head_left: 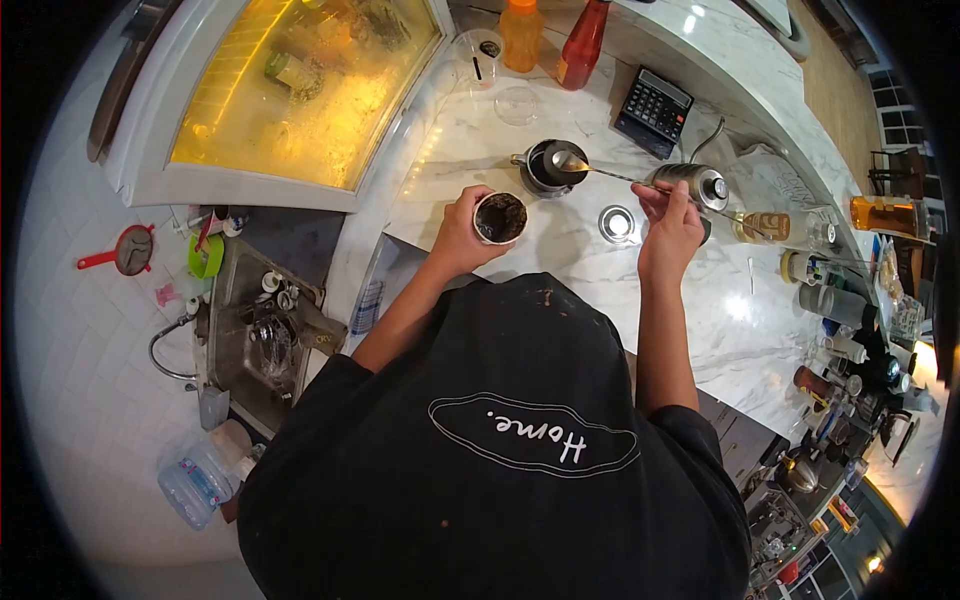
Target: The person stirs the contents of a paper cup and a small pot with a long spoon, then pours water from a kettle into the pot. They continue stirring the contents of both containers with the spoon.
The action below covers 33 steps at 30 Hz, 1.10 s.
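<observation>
My left hand (462, 232) is wrapped round a small pale-rimmed cup (500, 218), tilted so its mouth faces me. Dark brown stuff coats the inside of that cup. In my right hand (672, 225) is a long-handled metal spoon (612, 175), pinched along its handle. The spoon's bowl hangs over a dark round vessel (545, 178) with a side handle on the counter. Between that vessel and my right hand lies a round silver lid-like disc (616, 224). Just beyond my right fingers stands a steel gooseneck kettle (700, 188).
A calculator (654, 110), a red bottle (583, 45), an orange bottle (521, 38) and a clear plastic cup (479, 58) stand along the back of the marble counter (580, 258). Jars line the right side. A lit glass-front cabinet (300, 100) and a sink (235, 320) are at left.
</observation>
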Each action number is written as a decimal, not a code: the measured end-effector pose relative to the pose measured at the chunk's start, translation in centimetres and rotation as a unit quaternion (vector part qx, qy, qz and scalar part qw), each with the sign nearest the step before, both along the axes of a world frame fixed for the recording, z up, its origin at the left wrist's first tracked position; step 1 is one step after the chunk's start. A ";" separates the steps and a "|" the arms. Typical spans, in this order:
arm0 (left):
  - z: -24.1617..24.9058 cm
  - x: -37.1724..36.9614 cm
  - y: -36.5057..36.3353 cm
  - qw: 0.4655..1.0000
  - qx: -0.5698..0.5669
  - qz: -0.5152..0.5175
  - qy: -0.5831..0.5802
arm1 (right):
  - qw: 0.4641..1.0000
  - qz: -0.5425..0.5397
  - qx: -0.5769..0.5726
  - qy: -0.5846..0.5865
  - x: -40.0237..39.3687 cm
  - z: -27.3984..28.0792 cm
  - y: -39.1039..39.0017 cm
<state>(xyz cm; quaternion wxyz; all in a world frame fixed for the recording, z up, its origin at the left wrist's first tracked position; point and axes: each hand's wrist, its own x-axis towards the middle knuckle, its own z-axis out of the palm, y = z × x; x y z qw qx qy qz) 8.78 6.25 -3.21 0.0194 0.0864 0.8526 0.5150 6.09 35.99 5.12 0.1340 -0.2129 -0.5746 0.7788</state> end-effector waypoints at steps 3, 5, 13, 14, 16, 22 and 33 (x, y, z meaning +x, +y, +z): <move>-0.2 0.3 0.4 0.999 -0.001 0.041 0.008 | 1.000 0.014 0.011 -0.004 -0.6 -0.5 -0.6; -0.2 0.3 0.5 0.998 -0.024 0.056 0.022 | 0.999 0.018 0.042 -0.012 -0.9 -0.2 -1.0; -0.6 -0.1 0.7 0.997 -0.053 0.046 0.045 | 0.993 0.021 0.115 -0.007 -2.1 -1.8 -1.6; -0.6 -0.1 0.8 0.996 -0.051 0.048 0.046 | 0.992 0.018 0.121 0.004 -2.2 -2.0 -1.6; -0.4 -0.1 1.0 0.996 -0.049 0.054 0.048 | 0.990 0.011 0.139 0.015 -2.2 -1.7 -1.8; -0.2 -0.1 1.3 0.997 -0.019 0.062 0.037 | 0.977 0.019 0.210 0.034 -0.8 1.8 -1.6; -0.6 -0.2 1.2 0.998 -0.031 0.044 0.032 | 0.880 0.223 0.404 0.115 0.4 3.5 -3.2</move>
